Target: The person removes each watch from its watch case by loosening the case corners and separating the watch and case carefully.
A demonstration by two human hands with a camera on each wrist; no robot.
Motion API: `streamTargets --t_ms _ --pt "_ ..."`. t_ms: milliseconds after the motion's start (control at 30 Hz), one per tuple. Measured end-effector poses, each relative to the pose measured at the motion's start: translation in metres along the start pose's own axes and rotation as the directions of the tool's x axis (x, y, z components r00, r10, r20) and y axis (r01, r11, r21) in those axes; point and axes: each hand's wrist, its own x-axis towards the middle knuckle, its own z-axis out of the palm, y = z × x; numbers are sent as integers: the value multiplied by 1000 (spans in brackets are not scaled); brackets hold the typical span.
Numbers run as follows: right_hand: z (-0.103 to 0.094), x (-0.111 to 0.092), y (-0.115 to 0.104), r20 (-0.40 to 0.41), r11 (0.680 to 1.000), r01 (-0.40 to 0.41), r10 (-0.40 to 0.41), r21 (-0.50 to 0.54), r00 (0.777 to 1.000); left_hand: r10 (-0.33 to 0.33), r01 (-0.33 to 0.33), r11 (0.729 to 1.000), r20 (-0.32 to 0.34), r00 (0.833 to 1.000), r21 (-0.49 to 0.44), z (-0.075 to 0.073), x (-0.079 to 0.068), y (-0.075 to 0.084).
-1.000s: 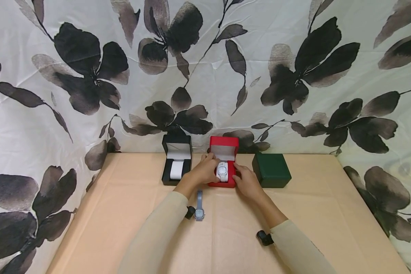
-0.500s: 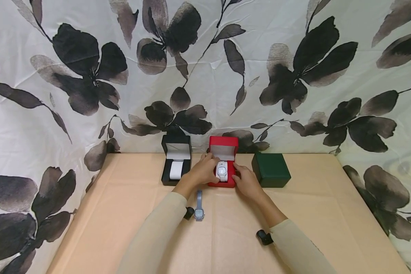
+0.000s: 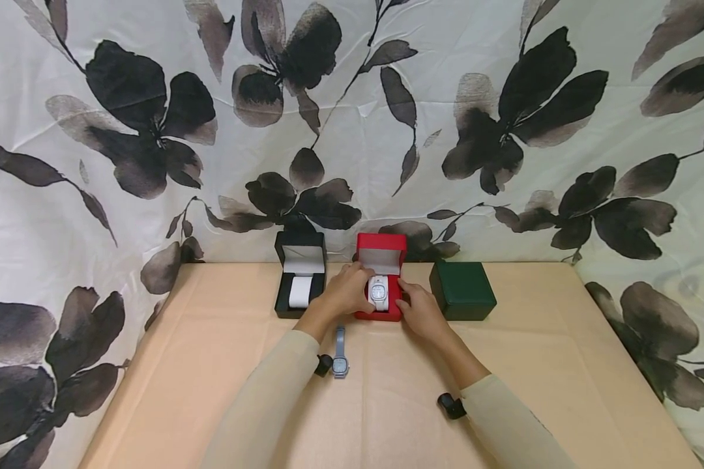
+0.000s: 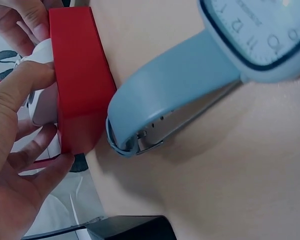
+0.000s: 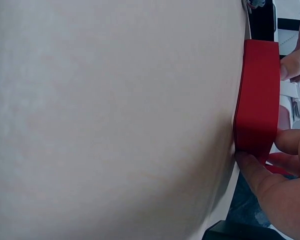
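Note:
An upright white wristwatch sits on its cushion inside an open red watch box. My left hand reaches in from the left and pinches the watch, thumb at the front and fingers toward the back. In the left wrist view the thumb lies on the white cushion just above the red front wall. On the other side, my right hand holds the box's right wall near the front corner, fingers at the rim. A light blue wristwatch lies on the table before the boxes.
Left of the red box stands an open black watch box with a bare white cushion. To the right is a shut green box. A floral cloth hangs behind the table.
The whole view has shifted slightly left. Both hands keep the same place at the red box, and the watches stay where they were.

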Motion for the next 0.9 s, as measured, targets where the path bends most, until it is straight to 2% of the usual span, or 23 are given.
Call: streamTargets --t_ms 167,433,667,900 --pt "1 0 0 0 1000 0 0 3 1000 7 -6 1000 -28 1000 12 -1 -1 0" --pt "1 0 -1 4 1000 4 -4 6 1000 -28 27 999 -16 999 -33 -5 -8 4" --pt "1 0 -1 -20 999 24 -24 -22 1000 6 -7 1000 -74 997 -11 -6 -11 4" --pt "1 0 -1 -9 1000 -1 1 11 1000 19 -20 1000 -72 997 -16 -10 -14 3"
